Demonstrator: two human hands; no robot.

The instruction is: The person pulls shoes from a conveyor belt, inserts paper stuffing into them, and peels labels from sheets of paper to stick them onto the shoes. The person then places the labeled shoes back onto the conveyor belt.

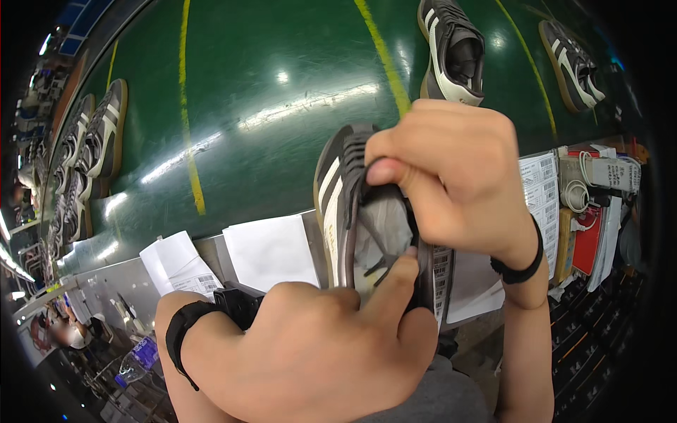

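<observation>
Close under the camera, the left hand [331, 352] pinches the near edge of a dark sneaker with pale stripes [345, 204], its thumb pushed into the paper stuffing [381, 229]. From above, the right hand [451, 176] clamps the sneaker's collar, fingers curled tight. Both wrists wear black bands. Beyond them lies a glossy green conveyor belt [282, 106] with yellow lines, carrying more sneakers [451, 49] at both sides. White sheets [271, 250] lie along the grey desk [113, 278] edge.
</observation>
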